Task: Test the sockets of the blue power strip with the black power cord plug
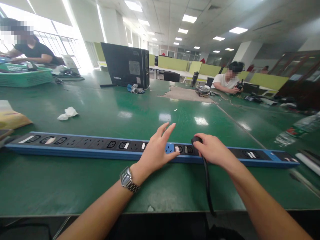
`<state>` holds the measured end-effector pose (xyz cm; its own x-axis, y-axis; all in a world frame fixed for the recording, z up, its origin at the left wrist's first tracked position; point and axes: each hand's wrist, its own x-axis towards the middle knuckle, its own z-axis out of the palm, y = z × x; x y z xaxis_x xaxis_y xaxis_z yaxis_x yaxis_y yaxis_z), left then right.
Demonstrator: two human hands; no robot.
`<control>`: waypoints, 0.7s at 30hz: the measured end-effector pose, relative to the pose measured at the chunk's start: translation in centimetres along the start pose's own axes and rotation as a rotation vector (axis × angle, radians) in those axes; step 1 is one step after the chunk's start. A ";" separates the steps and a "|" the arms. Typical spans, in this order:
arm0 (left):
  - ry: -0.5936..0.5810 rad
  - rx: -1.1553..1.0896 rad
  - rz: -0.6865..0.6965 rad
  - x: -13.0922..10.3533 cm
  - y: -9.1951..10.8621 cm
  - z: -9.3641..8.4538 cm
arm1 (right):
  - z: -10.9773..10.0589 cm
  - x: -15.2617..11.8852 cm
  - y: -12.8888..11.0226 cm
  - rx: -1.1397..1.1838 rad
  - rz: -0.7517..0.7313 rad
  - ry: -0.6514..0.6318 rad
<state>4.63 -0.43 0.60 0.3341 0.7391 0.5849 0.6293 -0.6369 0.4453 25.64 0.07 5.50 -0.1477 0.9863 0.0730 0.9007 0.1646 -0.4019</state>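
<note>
A long blue and black power strip [92,143] lies across the green table, with rows of sockets along its top. Over its middle, beside a blue socket [169,148], is my left hand [156,148], its fingers apart and nothing between them; a silver watch [126,177] is on that wrist. My right hand [211,146] grips a black plug [196,139] just above the strip, right of the blue socket. From the plug a black cable [207,186] hangs down over the table's front edge. Whether the plug touches the strip cannot be made out.
Crumpled white tissue [68,113] lies at the left behind the strip. Farther back are a green basket [27,77], a black computer case [125,65] and gloves [135,88]. A plastic bottle [298,129] lies at the right. Two people sit across the table, left and right.
</note>
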 end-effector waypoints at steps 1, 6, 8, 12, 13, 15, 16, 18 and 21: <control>-0.046 0.077 -0.036 -0.2 -0.3 0.0 | -0.1 0.0 1.2 -0.028 -0.007 -0.019; -0.210 0.281 -0.068 -1.0 -1.2 0.7 | -0.5 -0.7 4.5 -0.063 -0.027 -0.072; -0.242 0.300 -0.042 -1.1 -1.1 0.9 | -0.3 -1.0 4.6 -0.066 -0.024 -0.081; -0.259 0.331 -0.016 -1.2 -1.1 0.9 | 0.8 -0.9 4.0 -0.115 -0.028 -0.068; -0.259 0.336 -0.015 -1.2 -1.1 0.9 | 0.8 -0.9 3.8 -0.122 -0.037 -0.056; -0.260 0.340 -0.017 -1.2 -1.2 0.9 | -0.1 -1.2 3.7 -0.088 -0.042 -0.032; -0.261 0.340 -0.018 -1.2 -1.3 0.9 | -1.2 -1.5 3.9 -0.045 -0.029 -0.008; -0.261 0.335 -0.019 -1.2 -1.3 0.9 | -4.2 -2.3 5.1 0.057 0.038 0.083; -0.254 0.325 -0.024 -1.1 -1.3 1.0 | -8.9 -3.7 8.6 0.090 0.200 0.204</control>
<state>4.11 -0.22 -1.26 0.4532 0.8095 0.3732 0.8146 -0.5461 0.1954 37.54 -2.23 9.89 0.1225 0.9790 0.1628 0.8625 -0.0239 -0.5054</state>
